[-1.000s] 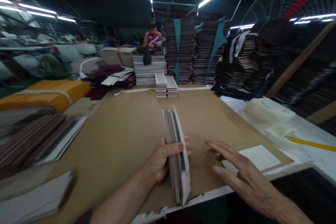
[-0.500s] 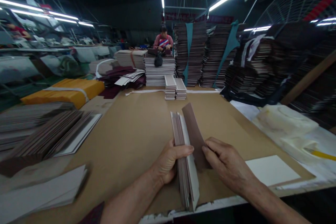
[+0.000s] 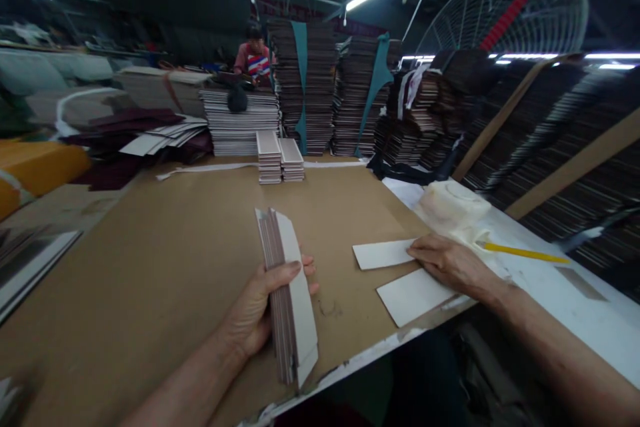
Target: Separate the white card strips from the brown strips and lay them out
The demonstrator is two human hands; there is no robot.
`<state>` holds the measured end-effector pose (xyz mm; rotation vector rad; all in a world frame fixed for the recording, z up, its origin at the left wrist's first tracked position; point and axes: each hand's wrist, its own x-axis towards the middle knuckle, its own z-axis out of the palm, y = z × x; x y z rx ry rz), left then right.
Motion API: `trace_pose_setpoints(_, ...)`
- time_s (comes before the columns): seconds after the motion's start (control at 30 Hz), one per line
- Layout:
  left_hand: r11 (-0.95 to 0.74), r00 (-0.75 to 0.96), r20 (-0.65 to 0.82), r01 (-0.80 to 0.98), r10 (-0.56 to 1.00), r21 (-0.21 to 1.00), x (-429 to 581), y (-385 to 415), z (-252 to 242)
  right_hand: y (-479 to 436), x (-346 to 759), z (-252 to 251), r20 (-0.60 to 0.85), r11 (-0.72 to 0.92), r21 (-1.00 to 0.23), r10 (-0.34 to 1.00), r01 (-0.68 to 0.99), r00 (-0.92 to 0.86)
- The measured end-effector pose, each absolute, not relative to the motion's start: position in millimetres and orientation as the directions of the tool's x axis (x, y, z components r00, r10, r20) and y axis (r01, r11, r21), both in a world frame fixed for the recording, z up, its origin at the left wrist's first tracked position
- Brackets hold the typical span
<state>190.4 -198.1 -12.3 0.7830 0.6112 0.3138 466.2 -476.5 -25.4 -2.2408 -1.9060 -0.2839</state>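
Left hand [image 3: 254, 310] clasps board stack [image 3: 284, 327]; right hand [image 3: 443, 261] pinches pale strip [image 3: 383, 255] on desk [image 3: 200, 240], right, beside pale card [image 3: 415, 295]. Seemingly setting-aside step; next move calls for flat release.

Card [image 3: 416, 296] on table [image 3: 175, 260], stacks [image 3: 320, 93] behind

The brown table top [image 3: 190, 227] looks like smooth, matt board, but its front edge is rough and torn, with white paper showing. The card strips [image 3: 299, 300] near that edge look stiff, flat and not shiny. Along the right edge, the cream bundle [image 3: 447, 207] looks like soft, wrinkly cloth. Past the back edge, the fan [image 3: 565, 0] has thin metal wires.
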Motion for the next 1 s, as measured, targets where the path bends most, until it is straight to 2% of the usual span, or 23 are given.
trace_pose_setpoints(0.57, 0.677, 0.819, -0.397, 0.014, 0.414, 0.736, 191.6, -200.3, -20.6, -458.7, 442.6, -19.0, 0.205, -0.148, -0.127, 0.963, 0.981, 0.172)
trace_pose_setpoints(0.63, 0.673, 0.825, -0.38, -0.001, 0.419, 0.74, 192.4, -203.1, -21.3, -444.4, 427.4, -12.5, 0.197, -0.153, -0.225, 0.96, 0.962, 0.199)
trace_pose_setpoints(0.7, 0.664, 0.836, -0.383, 0.03, 0.393, 0.747, 193.5, -204.9, -22.0, -425.5, 402.4, -3.6, 0.186, -0.161, -0.402, 0.95, 0.901, 0.253)
trace_pose_setpoints(0.77, 0.662, 0.839, -0.398, 0.061, 0.371, 0.747, 194.2, -205.5, -22.6, -404.6, 370.3, 5.8, 0.16, -0.148, -0.599, 0.941, 0.787, 0.299)
trace_pose_setpoints(0.83, 0.673, 0.841, -0.395, 0.052, 0.369, 0.738, 193.9, -205.3, -23.0, -384.2, 338.0, 12.6, 0.121, -0.11, -0.743, 0.948, 0.661, 0.293)
trace_pose_setpoints(1.0, 0.674, 0.895, -0.276, -0.036, 0.35, 0.738, 191.5, -205.1, -23.6, -347.3, 294.6, 7.9, 0.039, -0.098, -0.91, 0.947, 0.402, 0.319)
